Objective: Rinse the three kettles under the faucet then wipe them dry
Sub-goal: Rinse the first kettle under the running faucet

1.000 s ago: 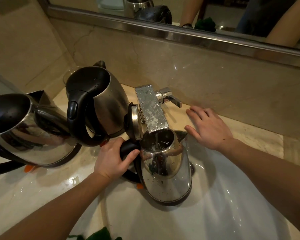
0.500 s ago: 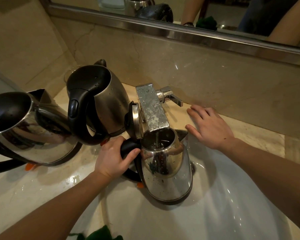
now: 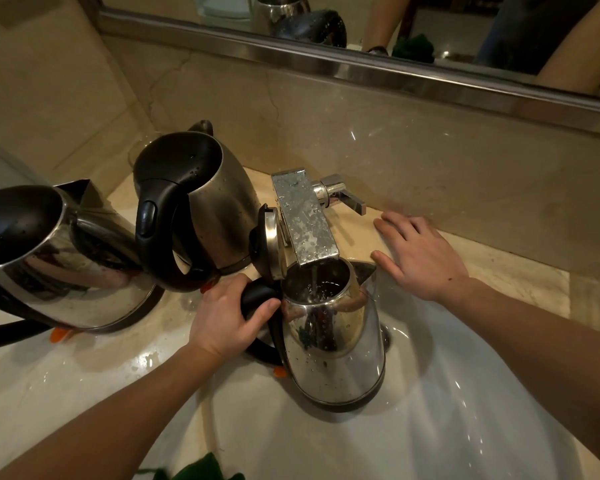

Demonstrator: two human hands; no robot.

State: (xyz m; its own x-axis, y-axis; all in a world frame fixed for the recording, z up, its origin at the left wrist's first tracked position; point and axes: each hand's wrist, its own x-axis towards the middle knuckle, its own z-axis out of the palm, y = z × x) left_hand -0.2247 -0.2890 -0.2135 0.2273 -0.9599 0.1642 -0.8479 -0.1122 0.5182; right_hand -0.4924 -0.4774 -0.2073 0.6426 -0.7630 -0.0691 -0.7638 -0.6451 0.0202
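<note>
Shiny steel kettle with a black handle (image 3: 336,348) held under the square chrome faucet (image 3: 303,220)

The kettle stands in the white sink basin (image 3: 464,410), lid tipped open, and water runs into its mouth. The left hand (image 3: 229,317) has its fingers wrapped round the handle. The right hand (image 3: 419,258) lies flat and relaxed on the beige stone table (image 3: 499,271) beside the faucet. Two more steel kettles, a rounded one (image 3: 215,206) and a mirrored one (image 3: 49,258), stand to the left.
</note>
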